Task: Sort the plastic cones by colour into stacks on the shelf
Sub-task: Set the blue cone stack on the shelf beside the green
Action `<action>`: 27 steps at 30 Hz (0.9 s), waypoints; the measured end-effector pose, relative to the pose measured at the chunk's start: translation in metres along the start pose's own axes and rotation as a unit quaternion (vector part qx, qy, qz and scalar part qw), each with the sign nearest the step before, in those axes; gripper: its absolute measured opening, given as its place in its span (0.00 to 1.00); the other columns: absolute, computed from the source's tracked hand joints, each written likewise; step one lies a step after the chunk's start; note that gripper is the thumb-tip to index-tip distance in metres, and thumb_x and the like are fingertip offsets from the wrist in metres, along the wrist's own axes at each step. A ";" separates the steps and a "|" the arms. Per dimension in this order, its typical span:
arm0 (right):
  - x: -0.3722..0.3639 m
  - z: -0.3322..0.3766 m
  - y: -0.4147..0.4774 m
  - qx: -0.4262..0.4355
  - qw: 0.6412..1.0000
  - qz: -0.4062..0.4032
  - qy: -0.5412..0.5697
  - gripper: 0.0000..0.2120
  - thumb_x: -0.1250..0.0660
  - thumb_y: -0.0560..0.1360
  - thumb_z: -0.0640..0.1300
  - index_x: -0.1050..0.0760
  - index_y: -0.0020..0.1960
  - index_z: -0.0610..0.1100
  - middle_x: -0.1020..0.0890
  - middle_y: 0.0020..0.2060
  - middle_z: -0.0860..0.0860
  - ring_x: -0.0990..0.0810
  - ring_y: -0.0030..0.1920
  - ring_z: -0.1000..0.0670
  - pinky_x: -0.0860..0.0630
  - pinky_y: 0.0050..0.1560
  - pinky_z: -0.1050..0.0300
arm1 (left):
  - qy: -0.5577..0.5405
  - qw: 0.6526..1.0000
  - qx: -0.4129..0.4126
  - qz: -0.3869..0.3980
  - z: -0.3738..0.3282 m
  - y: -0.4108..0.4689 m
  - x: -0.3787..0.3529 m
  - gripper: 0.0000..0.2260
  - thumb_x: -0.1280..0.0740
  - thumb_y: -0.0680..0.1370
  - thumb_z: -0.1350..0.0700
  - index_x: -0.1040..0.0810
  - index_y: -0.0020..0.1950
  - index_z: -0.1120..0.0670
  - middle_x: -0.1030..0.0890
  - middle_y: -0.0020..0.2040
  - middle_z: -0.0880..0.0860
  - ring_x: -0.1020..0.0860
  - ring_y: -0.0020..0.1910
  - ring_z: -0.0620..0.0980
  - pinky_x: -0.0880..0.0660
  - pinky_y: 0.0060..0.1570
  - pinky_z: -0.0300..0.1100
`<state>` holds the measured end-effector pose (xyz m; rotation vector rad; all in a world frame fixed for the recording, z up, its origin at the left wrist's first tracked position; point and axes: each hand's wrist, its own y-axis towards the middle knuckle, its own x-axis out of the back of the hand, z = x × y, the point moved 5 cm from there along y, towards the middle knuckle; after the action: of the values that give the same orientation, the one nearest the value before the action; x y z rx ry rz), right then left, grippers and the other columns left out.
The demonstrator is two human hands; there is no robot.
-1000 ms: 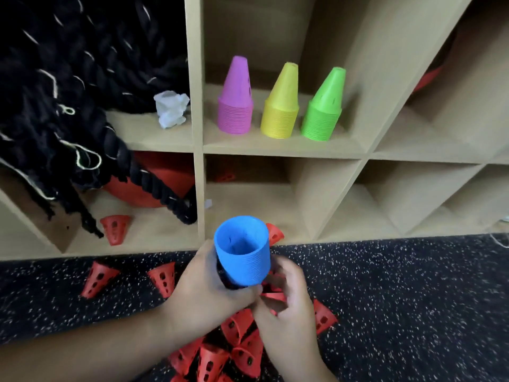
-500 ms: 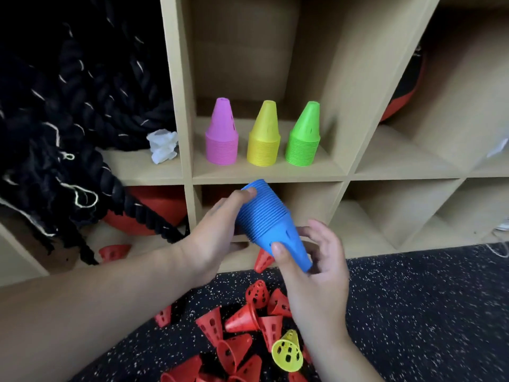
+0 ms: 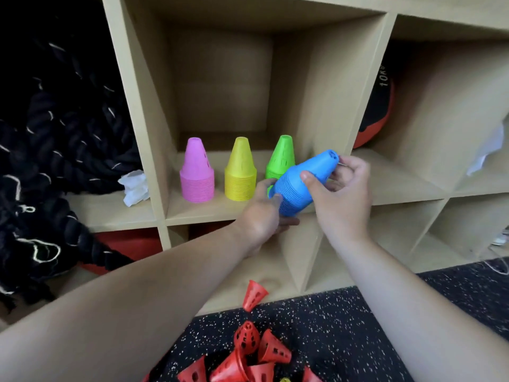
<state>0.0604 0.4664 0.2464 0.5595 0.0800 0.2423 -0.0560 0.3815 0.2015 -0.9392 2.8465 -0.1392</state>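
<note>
done: pink stack [image 3: 197, 175], yellow stack [image 3: 240, 173], green stack [image 3: 281, 158] on shelf [image 3: 192, 213] | both hands held blue stack [image 3: 304, 183]: left hand [image 3: 263, 213], right hand [image 3: 340, 193] | left: red cones [image 3: 256, 351] on near floor

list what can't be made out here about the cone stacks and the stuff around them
Head view:
Green plastic cone stack: lower half hidden behind the blue plastic cone stack.
Blue stack's base: covered by the left hand; contact with the wooden shelf unclear.
Loose red plastic cones: cut off by the bottom edge, uncountable.
Red-and-black ball: mostly behind the shelf divider.
</note>
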 end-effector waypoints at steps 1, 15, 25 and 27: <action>-0.003 -0.004 0.009 0.003 1.000 0.007 -0.019 0.25 0.22 0.69 0.46 0.32 0.58 0.50 0.17 0.53 0.53 0.17 0.52 0.56 0.20 0.54 0.53 | 0.014 1.000 -0.002 0.014 0.000 0.005 -0.004 0.17 0.43 0.84 0.58 0.39 0.72 0.47 0.19 0.59 0.61 0.17 0.37 0.55 0.21 0.56 0.54; -0.039 -0.039 0.056 0.116 0.964 0.156 -0.179 0.28 0.23 0.69 0.48 0.28 0.66 0.49 0.21 0.56 0.56 0.21 0.55 0.54 0.22 0.57 0.52 | 0.482 0.846 -0.155 -0.166 0.001 0.048 0.002 0.24 0.25 0.69 0.36 0.19 0.54 0.53 0.32 0.49 0.51 0.26 0.44 0.51 0.31 0.43 0.41; -0.051 -0.061 0.095 0.156 0.936 0.155 -0.275 0.33 0.25 0.72 0.48 0.31 0.74 0.44 0.21 0.59 0.45 0.21 0.56 0.43 0.22 0.58 0.43 | 0.539 0.800 -0.160 -0.209 -0.002 0.084 -0.014 0.14 0.31 0.76 0.46 0.19 0.54 0.55 0.17 0.49 0.56 0.19 0.49 0.59 0.28 0.40 0.44; -0.056 -0.063 0.098 0.154 0.929 0.161 -0.296 0.33 0.27 0.74 0.48 0.34 0.76 0.44 0.20 0.60 0.44 0.21 0.57 0.42 0.23 0.60 0.44 | 0.538 0.803 -0.157 -0.204 -0.001 0.088 -0.013 0.15 0.31 0.76 0.45 0.19 0.54 0.55 0.17 0.49 0.56 0.19 0.48 0.58 0.28 0.40 0.44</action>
<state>-0.0233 0.5657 0.2458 0.9412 -0.5741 0.3733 -0.0970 0.4602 0.1927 -2.1075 3.6319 -0.3491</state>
